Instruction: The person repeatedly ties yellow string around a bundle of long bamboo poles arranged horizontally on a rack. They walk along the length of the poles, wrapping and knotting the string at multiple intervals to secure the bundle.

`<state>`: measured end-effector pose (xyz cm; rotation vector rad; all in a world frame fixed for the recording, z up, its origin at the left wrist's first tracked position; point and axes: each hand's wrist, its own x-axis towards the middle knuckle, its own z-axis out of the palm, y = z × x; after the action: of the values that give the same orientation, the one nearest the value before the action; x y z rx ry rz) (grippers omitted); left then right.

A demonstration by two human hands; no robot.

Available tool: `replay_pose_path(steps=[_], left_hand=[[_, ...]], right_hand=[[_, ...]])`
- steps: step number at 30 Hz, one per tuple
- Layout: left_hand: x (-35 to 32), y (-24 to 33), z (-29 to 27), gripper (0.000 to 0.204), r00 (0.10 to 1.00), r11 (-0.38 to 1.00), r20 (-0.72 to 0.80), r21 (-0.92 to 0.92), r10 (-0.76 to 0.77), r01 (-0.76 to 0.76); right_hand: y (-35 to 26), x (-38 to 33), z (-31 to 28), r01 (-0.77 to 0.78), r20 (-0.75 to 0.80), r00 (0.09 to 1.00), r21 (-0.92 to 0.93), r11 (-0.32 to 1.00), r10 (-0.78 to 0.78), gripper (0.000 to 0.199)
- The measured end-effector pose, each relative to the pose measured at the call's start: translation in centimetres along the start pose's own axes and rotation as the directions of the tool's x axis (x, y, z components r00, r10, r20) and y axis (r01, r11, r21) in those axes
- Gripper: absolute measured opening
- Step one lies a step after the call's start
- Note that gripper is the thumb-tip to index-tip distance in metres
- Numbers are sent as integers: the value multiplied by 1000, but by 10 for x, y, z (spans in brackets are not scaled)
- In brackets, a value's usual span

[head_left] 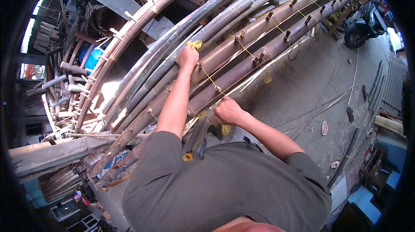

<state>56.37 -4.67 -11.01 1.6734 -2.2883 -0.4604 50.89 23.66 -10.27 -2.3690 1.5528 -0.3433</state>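
Observation:
Two long brown bamboo poles lie side by side, a far pole (248, 37) and a near pole (242, 74), with short dark pegs (269, 16) standing up from them. A thin yellow cord (209, 76) stretches across both, passing a peg on the near pole. My left hand (188, 57) is closed in a fist beyond the far pole, with a crumpled yellow bit (195, 44) of the cord sticking out. On the near side my right hand (228, 111) is closed on the cord's other end; a yellow bunch (225, 129) hangs below it. More cord ties (245, 47) span the poles farther along.
Several grey bamboo poles (207, 20) lie beyond, beside a bamboo rail with pale rungs (129, 27). Cut wood is heaped at the left near a blue container (93, 59). A motorbike (365, 24) stands far right. Sandals (324, 128) and thin strips lie on the concrete floor (298, 98).

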Motion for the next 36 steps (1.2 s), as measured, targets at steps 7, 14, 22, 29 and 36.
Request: replay_pose_path(steps=[7, 14, 22, 29, 36], left_hand=[[-87, -39, -110, 56, 988, 974, 130, -219, 87, -57], [-213, -110, -97, 31, 930, 987, 345, -132, 127, -86], [-203, -119, -83, 38, 930, 941, 341, -339, 139, -15], [-216, -146, -83, 32, 978, 885, 136, -458, 157, -79], [-191, -91, -109, 26, 987, 745, 30, -660, 160, -101]], right_hand=[[-80, 8, 50, -139, 84, 989, 830, 541, 124, 24], [-115, 90, 20, 622, 150, 482, 636, -458, 863, 16], [-62, 197, -27, -390, -318, 887, -127, 912, 335, 50], [-106, 140, -87, -25, 41, 998, 938, 345, -41, 32], [-112, 69, 40, -50, -9, 998, 482, 875, 63, 41]])
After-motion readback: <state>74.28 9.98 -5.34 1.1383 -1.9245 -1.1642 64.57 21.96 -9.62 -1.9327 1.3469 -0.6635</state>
